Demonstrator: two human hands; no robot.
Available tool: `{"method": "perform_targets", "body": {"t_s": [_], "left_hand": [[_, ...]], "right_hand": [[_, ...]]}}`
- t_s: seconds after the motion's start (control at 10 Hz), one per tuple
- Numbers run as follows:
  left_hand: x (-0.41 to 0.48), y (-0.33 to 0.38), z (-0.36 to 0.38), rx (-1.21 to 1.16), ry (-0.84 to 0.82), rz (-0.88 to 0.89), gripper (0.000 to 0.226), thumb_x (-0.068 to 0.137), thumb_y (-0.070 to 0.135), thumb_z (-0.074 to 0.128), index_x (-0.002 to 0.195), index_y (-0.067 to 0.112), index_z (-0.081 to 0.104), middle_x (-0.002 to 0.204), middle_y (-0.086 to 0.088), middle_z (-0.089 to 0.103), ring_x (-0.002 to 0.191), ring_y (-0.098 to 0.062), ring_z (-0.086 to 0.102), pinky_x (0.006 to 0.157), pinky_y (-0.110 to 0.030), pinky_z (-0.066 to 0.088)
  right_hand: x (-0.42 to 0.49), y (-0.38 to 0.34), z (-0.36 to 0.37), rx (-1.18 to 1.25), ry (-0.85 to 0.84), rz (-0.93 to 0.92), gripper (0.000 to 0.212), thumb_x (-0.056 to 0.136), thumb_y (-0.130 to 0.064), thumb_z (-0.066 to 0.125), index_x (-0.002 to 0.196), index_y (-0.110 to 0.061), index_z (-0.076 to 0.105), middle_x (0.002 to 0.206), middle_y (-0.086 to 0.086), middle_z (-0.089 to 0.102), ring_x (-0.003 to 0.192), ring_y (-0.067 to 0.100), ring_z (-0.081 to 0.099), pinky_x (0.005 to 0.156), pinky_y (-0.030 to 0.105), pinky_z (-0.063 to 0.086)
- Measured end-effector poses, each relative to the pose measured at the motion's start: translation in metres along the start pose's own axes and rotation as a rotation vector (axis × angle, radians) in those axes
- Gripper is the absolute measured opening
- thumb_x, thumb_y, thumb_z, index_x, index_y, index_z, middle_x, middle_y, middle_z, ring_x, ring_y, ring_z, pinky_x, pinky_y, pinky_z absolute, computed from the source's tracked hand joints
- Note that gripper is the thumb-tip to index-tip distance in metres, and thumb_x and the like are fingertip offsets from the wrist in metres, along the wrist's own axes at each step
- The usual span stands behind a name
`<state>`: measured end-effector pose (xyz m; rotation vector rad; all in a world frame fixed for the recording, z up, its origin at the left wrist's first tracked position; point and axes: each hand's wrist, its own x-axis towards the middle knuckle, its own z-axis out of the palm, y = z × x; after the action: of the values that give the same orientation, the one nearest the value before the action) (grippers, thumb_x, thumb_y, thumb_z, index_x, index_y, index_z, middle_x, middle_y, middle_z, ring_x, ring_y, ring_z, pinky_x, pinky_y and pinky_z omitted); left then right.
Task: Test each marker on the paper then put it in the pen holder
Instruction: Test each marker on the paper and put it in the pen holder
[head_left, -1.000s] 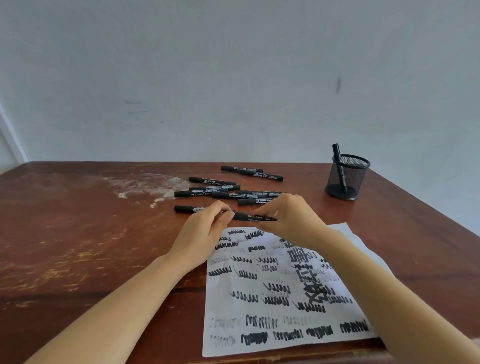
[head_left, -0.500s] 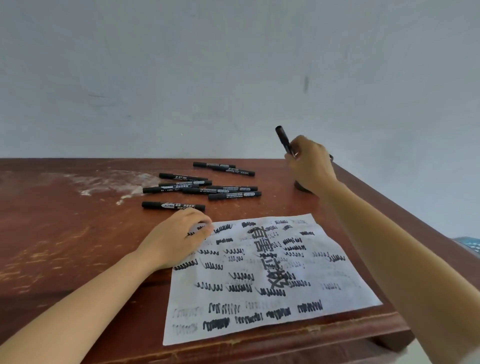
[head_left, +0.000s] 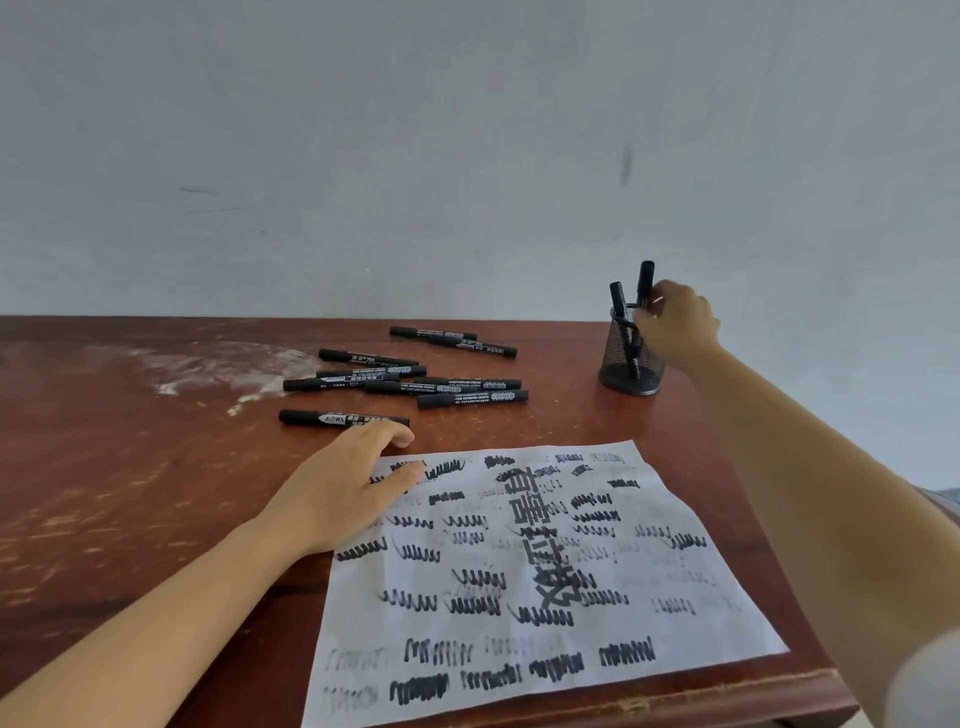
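The right hand (head_left: 675, 327) is seen up at the pen holder (head_left: 631, 364), fingers curled and pinched on a marker (head_left: 645, 280) that is stood upright in the mesh cup, its top end showing above the knuckles. A second marker (head_left: 617, 299) is leant in the same holder, just left of the held one. The left hand (head_left: 348, 483) is laid flat and relaxed on the top left corner of the paper (head_left: 545, 571), nothing gripped, fingertips just short of the nearest marker (head_left: 343, 418) on the table (head_left: 130, 467). Now the count: two markers are counted in the holder, and nine loose markers (head_left: 472, 397) on the table beyond the paper, though the middle ones overlap and the tally is less sure there. One holder, one sheet, covered in black test scribbles
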<state>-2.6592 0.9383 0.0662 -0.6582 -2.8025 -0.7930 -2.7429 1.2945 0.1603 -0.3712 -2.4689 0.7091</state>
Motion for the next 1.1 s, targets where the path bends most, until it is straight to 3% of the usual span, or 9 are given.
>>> {"method": "perform_targets", "body": {"t_s": [0.2, 0.4, 0.6, 0.7, 0.8, 0.9, 1.0, 1.1], "left_hand": [[0.001, -0.001, 0.0, 0.004, -0.001, 0.001, 0.039, 0.091, 0.05, 0.046, 0.126, 0.033, 0.046, 0.127, 0.021, 0.047, 0.115, 0.005, 0.042, 0.095, -0.024, 0.039], [0.002, 0.001, -0.001, 0.002, -0.005, -0.008, 0.038, 0.091, 0.048, 0.047, 0.125, 0.033, 0.046, 0.126, 0.021, 0.046, 0.115, 0.005, 0.041, 0.096, -0.025, 0.039], [0.001, 0.001, -0.001, 0.004, -0.01, -0.008, 0.038, 0.091, 0.05, 0.046, 0.126, 0.034, 0.046, 0.128, 0.021, 0.046, 0.115, 0.004, 0.042, 0.095, -0.024, 0.039], [-0.001, 0.002, -0.003, 0.007, -0.017, -0.01, 0.039, 0.091, 0.051, 0.045, 0.126, 0.034, 0.045, 0.129, 0.02, 0.046, 0.117, 0.003, 0.042, 0.095, -0.024, 0.04], [-0.001, 0.003, -0.004, 0.009, -0.016, -0.014, 0.039, 0.091, 0.05, 0.045, 0.126, 0.033, 0.045, 0.129, 0.018, 0.047, 0.117, 0.002, 0.043, 0.096, -0.024, 0.039], [-0.002, 0.005, -0.004, 0.004, -0.011, -0.013, 0.04, 0.091, 0.05, 0.046, 0.126, 0.031, 0.046, 0.129, 0.016, 0.049, 0.117, -0.001, 0.045, 0.096, -0.026, 0.04], [-0.003, 0.005, -0.005, -0.009, -0.011, -0.016, 0.039, 0.092, 0.05, 0.045, 0.125, 0.03, 0.048, 0.128, 0.015, 0.051, 0.116, -0.002, 0.046, 0.096, -0.028, 0.041], [-0.003, 0.005, -0.006, -0.014, -0.014, -0.024, 0.039, 0.092, 0.05, 0.045, 0.125, 0.03, 0.048, 0.128, 0.015, 0.051, 0.116, -0.001, 0.046, 0.096, -0.028, 0.041]], "right_hand": [[0.002, 0.007, 0.008, -0.047, -0.043, 0.039, 0.021, 0.088, -0.019, 0.051, 0.097, -0.006, 0.066, 0.084, 0.008, 0.06, 0.086, 0.031, 0.05, 0.082, 0.038, 0.029], [-0.004, 0.007, 0.01, -0.001, 0.004, -0.003, 0.024, 0.09, -0.018, 0.052, 0.109, -0.011, 0.065, 0.107, 0.006, 0.068, 0.105, 0.03, 0.055, 0.095, 0.04, 0.031], [-0.012, -0.007, 0.011, 0.119, 0.168, -0.086, 0.022, 0.088, -0.016, 0.054, 0.105, -0.007, 0.063, 0.104, 0.009, 0.064, 0.107, 0.029, 0.051, 0.094, 0.042, 0.04], [-0.03, -0.028, 0.026, 0.205, 0.102, -0.192, 0.018, 0.088, -0.017, 0.058, 0.099, -0.008, 0.067, 0.091, 0.004, 0.063, 0.095, 0.025, 0.059, 0.079, 0.035, 0.048], [-0.052, -0.049, 0.05, 0.165, -0.126, -0.334, 0.017, 0.088, -0.016, 0.061, 0.097, -0.009, 0.073, 0.092, 0.003, 0.069, 0.085, 0.016, 0.061, 0.074, 0.026, 0.046], [-0.069, -0.064, 0.072, 0.089, -0.353, -0.435, 0.018, 0.087, -0.015, 0.061, 0.097, -0.01, 0.075, 0.096, 0.002, 0.072, 0.083, 0.012, 0.059, 0.075, 0.025, 0.047], [-0.075, -0.072, 0.085, -0.011, -0.398, -0.488, 0.023, 0.084, -0.01, 0.056, 0.097, -0.011, 0.075, 0.102, 0.002, 0.069, 0.107, 0.017, 0.053, 0.083, 0.03, 0.047], [-0.074, -0.072, 0.09, -0.104, -0.404, -0.468, 0.023, 0.081, -0.011, 0.057, 0.097, -0.013, 0.074, 0.097, -0.004, 0.057, 0.117, 0.018, 0.044, 0.09, 0.035, 0.046]]}}
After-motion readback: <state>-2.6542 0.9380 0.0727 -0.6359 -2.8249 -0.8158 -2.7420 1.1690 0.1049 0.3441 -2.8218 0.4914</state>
